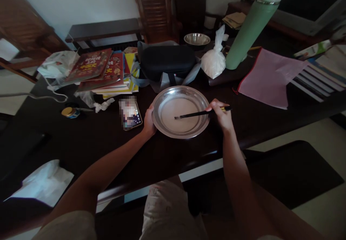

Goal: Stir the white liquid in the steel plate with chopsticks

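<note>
On dark table (pixel 81 142): my left hand (pixel 149 121) fingers curl on steel plate (pixel 180 112) rim; right hand (pixel 222 114) pinches chopsticks (pixel 201 113), tips resting in thin whitish layer, nothing else in plate.

Just left of the left hand (pixel 149 120): a phone (pixel 131 114), screen blurred beyond reading. Beyond the right hand (pixel 221 115): a green bottle (pixel 250 30), top cut off by the upper edge. Far right: books (pixel 321 75) cropped by the frame's edge.

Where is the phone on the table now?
The phone lies left of the metal plate, just beside the left hand gripping its rim.
</note>
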The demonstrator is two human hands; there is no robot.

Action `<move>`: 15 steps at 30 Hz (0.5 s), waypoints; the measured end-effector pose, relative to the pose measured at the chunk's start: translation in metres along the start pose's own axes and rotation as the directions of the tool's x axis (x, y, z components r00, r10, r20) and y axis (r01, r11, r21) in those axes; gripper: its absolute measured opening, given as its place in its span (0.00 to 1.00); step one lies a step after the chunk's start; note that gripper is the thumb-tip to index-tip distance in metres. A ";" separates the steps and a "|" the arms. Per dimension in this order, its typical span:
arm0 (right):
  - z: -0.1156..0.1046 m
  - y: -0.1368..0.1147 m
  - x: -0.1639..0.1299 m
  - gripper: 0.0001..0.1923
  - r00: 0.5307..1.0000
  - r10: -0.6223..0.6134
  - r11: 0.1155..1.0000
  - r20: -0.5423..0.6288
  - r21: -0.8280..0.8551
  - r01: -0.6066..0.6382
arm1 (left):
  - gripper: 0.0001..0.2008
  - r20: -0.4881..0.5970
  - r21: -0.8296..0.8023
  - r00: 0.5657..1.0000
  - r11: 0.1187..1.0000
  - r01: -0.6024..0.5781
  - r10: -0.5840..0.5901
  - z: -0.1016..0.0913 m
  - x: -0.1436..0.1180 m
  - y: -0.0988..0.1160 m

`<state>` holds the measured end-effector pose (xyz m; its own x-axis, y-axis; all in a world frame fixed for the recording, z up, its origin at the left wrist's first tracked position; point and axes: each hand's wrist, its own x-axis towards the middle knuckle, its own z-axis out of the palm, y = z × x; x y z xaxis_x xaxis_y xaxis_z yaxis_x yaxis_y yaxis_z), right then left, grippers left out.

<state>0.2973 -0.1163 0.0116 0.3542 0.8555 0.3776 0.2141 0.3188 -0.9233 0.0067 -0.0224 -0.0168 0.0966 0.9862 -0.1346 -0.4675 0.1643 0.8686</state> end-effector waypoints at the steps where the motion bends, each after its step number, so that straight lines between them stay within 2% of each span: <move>1: 0.000 0.000 0.000 0.28 1.000 -0.005 1.000 -0.001 -0.011 0.005 | 0.11 -0.001 0.001 1.000 1.000 -0.002 0.002 0.000 0.000 0.000; 5: 0.000 -0.001 0.000 0.30 0.997 -0.005 1.000 -0.076 -0.009 0.004 | 0.11 -0.016 0.008 1.000 1.000 -0.011 0.011 0.001 -0.001 0.001; 9: 0.000 -0.002 -0.001 0.30 1.000 0.009 1.000 -0.002 -0.022 -0.009 | 0.11 0.003 0.012 1.000 1.000 -0.003 0.003 0.000 -0.001 0.001; 13: 0.000 -0.002 0.000 0.31 0.997 -0.006 1.000 -0.078 -0.028 0.004 | 0.12 0.013 0.016 1.000 1.000 -0.011 0.011 -0.001 0.000 0.001; 15: 0.000 -0.003 0.000 0.31 0.999 0.030 0.999 -0.046 -0.012 -0.031 | 0.12 0.010 0.019 1.000 1.000 -0.019 0.019 -0.001 0.000 0.001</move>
<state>0.2961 -0.1174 0.0142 0.4016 0.8453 0.3523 0.2144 0.2872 -0.9336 0.0056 -0.0226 -0.0160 0.0969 0.9888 -0.1135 -0.4528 0.1453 0.8797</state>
